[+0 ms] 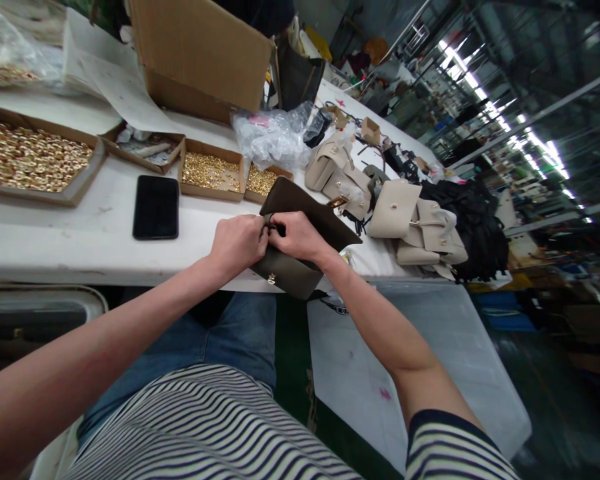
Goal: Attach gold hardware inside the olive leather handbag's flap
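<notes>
A dark olive leather bag with its flap raised rests on the near edge of the white table. My left hand and my right hand are both closed on the bag's top edge, fingertips pinched together where they meet at a small strap or loop. A gold clasp shows on the bag's front, below my hands.
A black phone lies left of my hands. Cardboard trays of gold hardware stand behind it. Beige bags and black bags pile up to the right. A large cardboard box and a plastic bag sit further back.
</notes>
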{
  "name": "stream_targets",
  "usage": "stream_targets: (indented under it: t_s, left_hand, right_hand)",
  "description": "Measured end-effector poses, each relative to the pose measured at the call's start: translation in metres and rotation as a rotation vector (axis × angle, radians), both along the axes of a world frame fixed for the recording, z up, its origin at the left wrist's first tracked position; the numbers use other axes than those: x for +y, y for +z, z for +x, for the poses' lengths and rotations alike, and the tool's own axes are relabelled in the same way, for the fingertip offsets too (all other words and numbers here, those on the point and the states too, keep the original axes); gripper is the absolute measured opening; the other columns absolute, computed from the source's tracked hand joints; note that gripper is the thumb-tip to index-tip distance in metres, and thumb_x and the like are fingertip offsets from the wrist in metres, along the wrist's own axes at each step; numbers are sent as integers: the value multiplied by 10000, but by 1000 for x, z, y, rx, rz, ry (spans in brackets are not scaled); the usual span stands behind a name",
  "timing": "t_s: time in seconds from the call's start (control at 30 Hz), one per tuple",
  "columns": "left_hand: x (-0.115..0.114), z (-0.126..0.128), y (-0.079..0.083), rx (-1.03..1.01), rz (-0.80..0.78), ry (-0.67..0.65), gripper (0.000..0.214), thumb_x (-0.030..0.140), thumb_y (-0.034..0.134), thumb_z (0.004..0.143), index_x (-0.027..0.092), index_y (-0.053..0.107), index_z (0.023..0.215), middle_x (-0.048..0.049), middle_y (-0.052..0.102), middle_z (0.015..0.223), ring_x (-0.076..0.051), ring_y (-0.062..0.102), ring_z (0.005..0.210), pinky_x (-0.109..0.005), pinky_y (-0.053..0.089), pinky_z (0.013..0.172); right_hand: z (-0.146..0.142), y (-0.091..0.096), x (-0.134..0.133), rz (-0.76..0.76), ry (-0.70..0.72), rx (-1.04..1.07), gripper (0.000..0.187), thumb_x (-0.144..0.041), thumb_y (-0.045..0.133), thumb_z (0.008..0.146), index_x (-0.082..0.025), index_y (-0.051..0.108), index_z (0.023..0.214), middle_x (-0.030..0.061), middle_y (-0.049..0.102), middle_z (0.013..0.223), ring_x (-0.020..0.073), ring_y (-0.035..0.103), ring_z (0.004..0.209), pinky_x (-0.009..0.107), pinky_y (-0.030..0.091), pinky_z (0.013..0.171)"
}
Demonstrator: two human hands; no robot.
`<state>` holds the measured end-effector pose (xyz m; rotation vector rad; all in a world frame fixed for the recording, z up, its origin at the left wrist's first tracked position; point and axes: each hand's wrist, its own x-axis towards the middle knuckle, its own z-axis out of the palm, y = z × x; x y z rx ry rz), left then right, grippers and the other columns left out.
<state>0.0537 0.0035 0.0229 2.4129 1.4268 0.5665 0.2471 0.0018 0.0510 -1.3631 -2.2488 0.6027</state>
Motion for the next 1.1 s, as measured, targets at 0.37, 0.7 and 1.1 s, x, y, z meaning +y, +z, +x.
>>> stream_targets:
  t_s: [0.37,0.7,1.1]
  left_hand:
    - [1,-5,-2,-111,-39,54,307,398,554,1029,233,811,1001,-138,818,961,-351,765,939,-401,382,672]
    - [5,-7,1,-176,-95,49,292,352,569,980,227,833,975,-124,818,944,-340,762,944,-382,472,749]
    - [5,-9,-2,-239,-97,36,273,340,594,955,229,844,940,-111,807,878,-330,756,873,-377,456,703]
  right_hand:
    - [10,1,-4,-120,47,151,149,-167,650,914,-123,785,960,40,761,921,227,683,861,306,466,798]
    - [23,6,-13,-684,-87,540,579,-623,827,952,-144,829,1277,68,797,1130,255,694,1017,294,532,874]
    - [5,-6,-7,-432,-149,383,461,-569,775,933,-114,835,971,48,769,921,205,622,803,276,443,735]
